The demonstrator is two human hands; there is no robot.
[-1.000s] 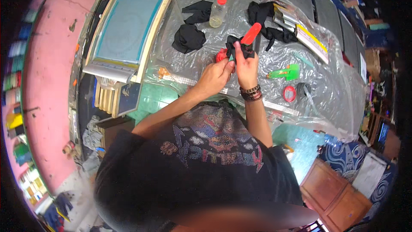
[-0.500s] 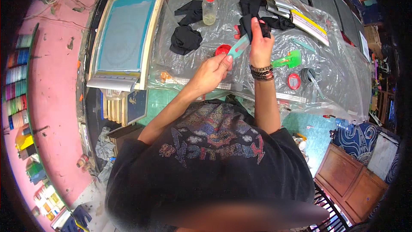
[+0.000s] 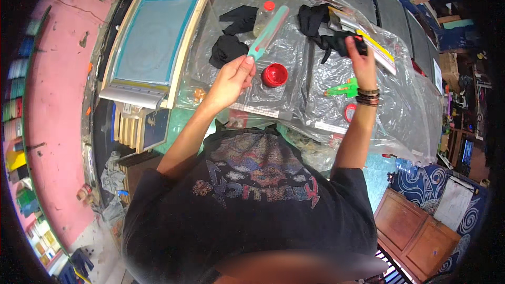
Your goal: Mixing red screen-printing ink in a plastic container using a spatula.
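1. Left hand: thumb and fingers closed in a pinch on the near end of a teal spatula. The blade is pointed up and away to the right of the hand, marked with red.
2. Right hand: fingers curled round a black rag; fingertips partly hidden. Bracelets are worn on its wrist.
3. Just right of the left hand, a red pot is stood with its mouth uncovered, red inside.
4. Just beyond the left hand, a black cloth is bunched.
5. By the right wrist, on its left, a green tool is laid; nearer, a red lid is partly covered by the forearm.
6. Just beyond the right hand, squeegees are laid; a black bundle is heaped to its upper left.
7. Farther past the left hand, a bottle is overlapped in view by the spatula.
8. Well left of the left hand, a framed screen is set.
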